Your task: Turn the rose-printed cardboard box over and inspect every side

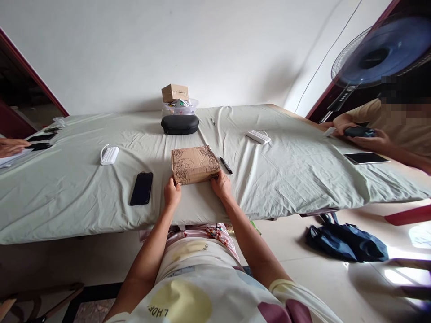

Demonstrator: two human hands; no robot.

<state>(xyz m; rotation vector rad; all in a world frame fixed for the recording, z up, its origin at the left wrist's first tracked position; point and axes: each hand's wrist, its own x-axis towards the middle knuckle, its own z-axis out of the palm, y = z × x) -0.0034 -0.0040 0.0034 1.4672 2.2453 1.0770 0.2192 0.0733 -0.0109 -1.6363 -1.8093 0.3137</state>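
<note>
A brown cardboard box (194, 163) with line drawings on it lies on the cloth-covered table (286, 170) in front of me. My left hand (172, 193) grips its near left corner, fingers curled against the box. My right hand (221, 184) holds the near right corner the same way. A black pen (226, 165) lies just right of the box. A black phone (142, 188) lies face down to the left of my left hand.
Further back sit a black zip case (179, 124), a small box on a clear tub (175, 93), and two white devices (109, 155) (257, 136). A person at right holds a phone (358, 131); another hand (11, 146) shows at left. A fan (380, 51) spins; a dark bag (346, 242) lies on the floor.
</note>
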